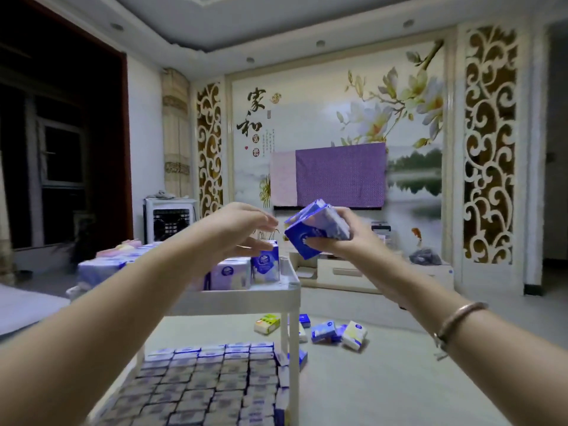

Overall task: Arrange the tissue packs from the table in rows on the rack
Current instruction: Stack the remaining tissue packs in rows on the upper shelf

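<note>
Head view showed us reaching out over the white rack [246, 295] with both arms raised. Our right hand [341, 241] gripped a small bundle of blue tissue packs [316, 229], fingers curled round the far side and thumb beneath, holding it tilted in the air just right of the top shelf, apparently so that single packs could be drawn from it. Our left hand [242, 232] hovered above the upright packs on the top shelf [246, 269], fingers [264, 221] straight and loosely spread toward the bundle, holding nothing; we judged it ready to take a pack and stand it at the end of the row. Those packs stood on end, close together near the shelf's right rim, which kept the row tight. Below, the lower shelf packs [209, 379] already lay in dense rows. More loose packs [338, 332] sat scattered on the floor beyond the rack, still to be arranged.
</note>
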`<action>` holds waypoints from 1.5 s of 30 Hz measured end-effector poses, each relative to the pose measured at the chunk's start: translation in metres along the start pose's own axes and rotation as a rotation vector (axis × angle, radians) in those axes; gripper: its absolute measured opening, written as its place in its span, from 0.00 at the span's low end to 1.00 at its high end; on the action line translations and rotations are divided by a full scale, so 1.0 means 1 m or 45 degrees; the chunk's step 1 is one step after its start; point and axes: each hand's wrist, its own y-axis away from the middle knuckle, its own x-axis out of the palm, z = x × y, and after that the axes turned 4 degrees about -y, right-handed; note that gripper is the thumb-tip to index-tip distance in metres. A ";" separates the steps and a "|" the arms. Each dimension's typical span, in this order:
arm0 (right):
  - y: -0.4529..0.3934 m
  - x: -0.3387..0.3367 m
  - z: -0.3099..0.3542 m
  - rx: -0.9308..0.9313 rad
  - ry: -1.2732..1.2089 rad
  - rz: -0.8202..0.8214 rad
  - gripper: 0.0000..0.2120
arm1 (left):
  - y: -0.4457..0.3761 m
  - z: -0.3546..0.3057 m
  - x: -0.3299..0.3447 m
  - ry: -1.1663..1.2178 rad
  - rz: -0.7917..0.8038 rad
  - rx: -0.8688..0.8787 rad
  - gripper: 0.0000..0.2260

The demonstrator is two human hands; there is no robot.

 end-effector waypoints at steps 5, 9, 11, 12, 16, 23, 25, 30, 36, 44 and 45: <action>-0.046 0.034 -0.005 0.282 0.544 0.214 0.22 | -0.015 0.035 -0.026 -0.874 -0.106 0.184 0.14; -0.067 0.055 -0.025 0.379 0.718 0.364 0.18 | -0.030 0.062 -0.028 -1.046 -0.040 0.140 0.10; -0.071 0.066 -0.042 0.413 0.678 0.379 0.17 | -0.036 0.072 -0.029 -1.088 -0.044 0.120 0.12; -0.071 0.072 -0.050 0.426 0.693 0.365 0.19 | -0.039 0.075 -0.029 -1.104 -0.052 0.117 0.12; -0.075 0.083 -0.068 0.455 0.734 0.363 0.12 | -0.045 0.077 -0.030 -1.070 -0.010 0.112 0.12; -0.076 0.085 -0.062 0.494 1.185 0.471 0.23 | -0.055 0.080 -0.034 -0.972 0.024 0.092 0.06; -0.072 0.084 -0.060 0.486 1.196 0.487 0.23 | -0.052 0.075 -0.032 -1.009 -0.008 0.107 0.08; -0.053 0.064 -0.052 0.415 0.792 0.362 0.19 | -0.041 0.047 -0.006 -1.075 -0.090 0.233 0.12; 0.000 -0.010 -0.066 0.353 0.560 0.110 0.24 | -0.038 0.016 0.073 -0.989 -0.071 0.411 0.12; 0.075 -0.091 -0.160 0.623 0.503 -0.106 0.20 | -0.073 0.045 0.208 -0.961 0.172 0.240 0.09; 0.081 -0.094 -0.175 0.648 0.488 -0.107 0.20 | -0.078 0.059 0.221 -0.976 0.195 0.173 0.09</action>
